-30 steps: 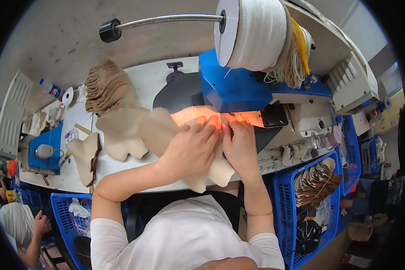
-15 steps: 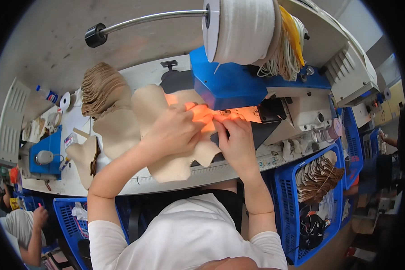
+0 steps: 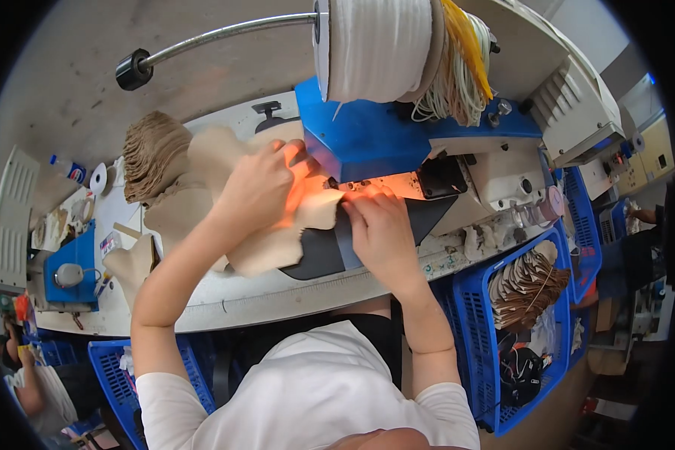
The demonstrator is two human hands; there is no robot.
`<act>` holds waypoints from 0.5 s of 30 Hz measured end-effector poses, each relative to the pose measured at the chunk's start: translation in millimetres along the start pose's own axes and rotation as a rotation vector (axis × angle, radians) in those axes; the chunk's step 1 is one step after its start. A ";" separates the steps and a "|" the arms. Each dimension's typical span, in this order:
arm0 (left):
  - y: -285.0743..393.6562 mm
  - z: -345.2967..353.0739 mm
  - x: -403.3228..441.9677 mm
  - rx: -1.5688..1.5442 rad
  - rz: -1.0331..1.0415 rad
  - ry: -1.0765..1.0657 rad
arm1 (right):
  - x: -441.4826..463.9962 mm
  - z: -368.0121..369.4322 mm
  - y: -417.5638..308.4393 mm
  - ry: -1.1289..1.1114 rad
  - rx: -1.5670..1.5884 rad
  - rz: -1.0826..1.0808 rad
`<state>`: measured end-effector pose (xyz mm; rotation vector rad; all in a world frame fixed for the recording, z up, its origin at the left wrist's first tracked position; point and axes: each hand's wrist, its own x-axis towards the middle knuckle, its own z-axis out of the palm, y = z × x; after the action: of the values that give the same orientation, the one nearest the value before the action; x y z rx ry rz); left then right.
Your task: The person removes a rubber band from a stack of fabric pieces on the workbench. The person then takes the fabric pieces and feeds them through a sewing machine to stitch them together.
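Observation:
Under the blue machine head (image 3: 375,142), an orange light falls on a beige piece of material (image 3: 266,251). My left hand (image 3: 259,184) is closed on the piece's upper part, left of the machine head, with its fingers curled. Near the piece's right tip, my right hand (image 3: 375,221) has its fingers bent together just below the machine head, pinching the edge. The fingertips of both hands are partly hidden by glare and by the material. Beneath the piece a dark plate (image 3: 322,255) shows.
A stack of beige pieces (image 3: 154,154) stands at the back left. A large white spool (image 3: 379,49) hangs over the machine. Blue baskets (image 3: 476,337) stand below the table's front edge at both sides. Parts of other people show at the far left and right.
My left hand has moved left and up with the beige piece, which has turned and shifted left. My right hand remains near the machine head. More of the dark plate shows.

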<state>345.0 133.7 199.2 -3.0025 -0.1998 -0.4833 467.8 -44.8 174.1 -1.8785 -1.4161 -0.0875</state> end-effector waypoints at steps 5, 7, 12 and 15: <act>58.4 -12.6 -28.0 0.037 -0.126 -0.079 | 1.1 -25.7 -21.8 -0.184 0.095 0.117; 72.6 -12.0 -31.3 0.173 -0.089 -0.078 | -4.4 -25.3 -21.9 -0.250 0.059 0.071; 87.3 -20.3 -28.2 0.238 -0.035 -0.117 | -4.9 -40.1 -10.6 -0.249 0.131 0.149; 99.2 -16.3 -21.8 0.324 -0.036 -0.120 | -5.2 -34.8 -2.7 -0.237 0.111 0.124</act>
<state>333.8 31.4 200.6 -2.7140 -0.3095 -0.2452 476.7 -69.7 197.6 -1.9271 -1.4235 0.2781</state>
